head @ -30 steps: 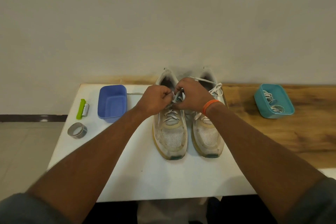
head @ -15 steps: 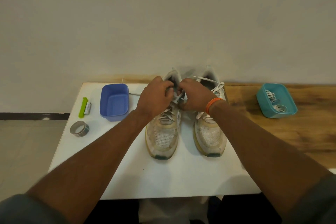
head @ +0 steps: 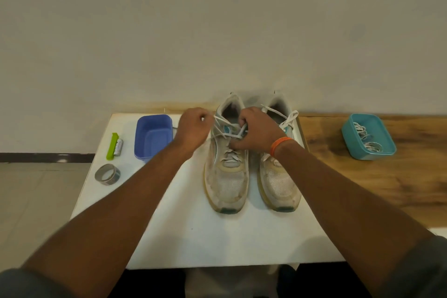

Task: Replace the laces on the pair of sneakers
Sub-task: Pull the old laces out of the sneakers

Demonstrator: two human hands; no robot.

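The left shoe sat on the table; the left hand gripped its lace tight and the right hand pinched the knot; the old lace was likely being undone; next, pull it free; fingertips were hidden.

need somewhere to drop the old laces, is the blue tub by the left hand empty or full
Empty. The blue tub shows only its bare blue floor, with nothing lying inside. The laces in view off the shoes lie in the teal tub instead.
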